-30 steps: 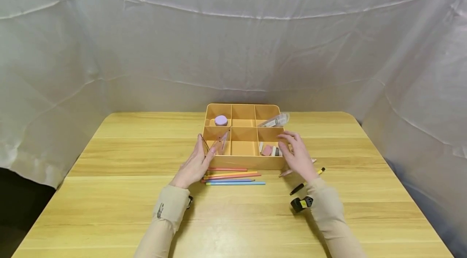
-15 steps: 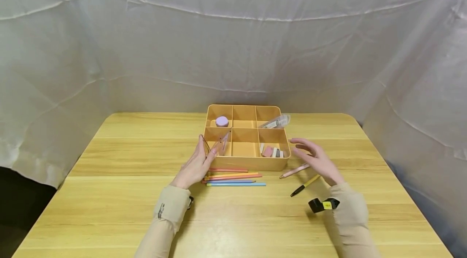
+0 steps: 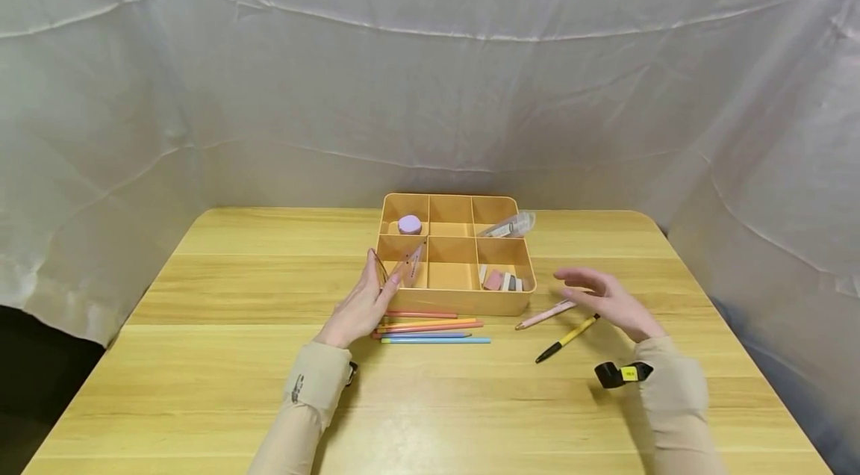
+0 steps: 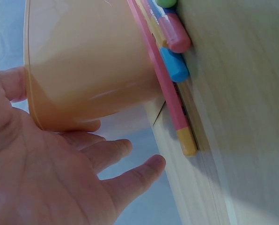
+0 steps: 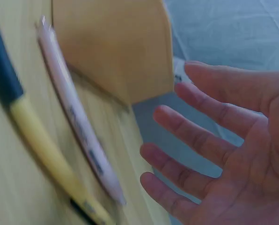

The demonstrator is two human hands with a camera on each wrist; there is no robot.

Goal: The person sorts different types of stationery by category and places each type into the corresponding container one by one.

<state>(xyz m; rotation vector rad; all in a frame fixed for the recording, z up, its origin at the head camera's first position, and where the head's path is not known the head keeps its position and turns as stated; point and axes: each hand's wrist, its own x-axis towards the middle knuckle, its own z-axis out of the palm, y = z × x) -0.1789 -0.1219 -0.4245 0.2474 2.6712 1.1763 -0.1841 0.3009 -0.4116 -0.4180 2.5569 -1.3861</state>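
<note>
A tan six-compartment storage box (image 3: 470,302) stands near the back of the table. My left hand (image 3: 359,305) holds its front-left corner, thumb over the rim and the other fingers along the outer side; the left wrist view shows the palm (image 4: 46,178) against the box wall (image 4: 92,56). My right hand (image 3: 614,302) hovers right of the box, fingers loosely spread and holding nothing. Nearest to it lie a pink pen (image 3: 540,317) and a yellow-and-black pen (image 3: 567,338). Several coloured pencils (image 3: 437,334) lie before the box.
Within the box are a lilac round object (image 3: 409,225), a transparent pinkish ruler (image 3: 411,264), several erasers (image 3: 493,280) and a clear packet (image 3: 516,225) sticking over the right rim. A grey-white curtain (image 3: 443,101) hangs behind the wooden table (image 3: 430,415).
My right hand has moved rightward, away from the box's front-right compartment, uncovering the two pens. The left hand keeps its hold on the box corner, and the box looks nearly unmoved.
</note>
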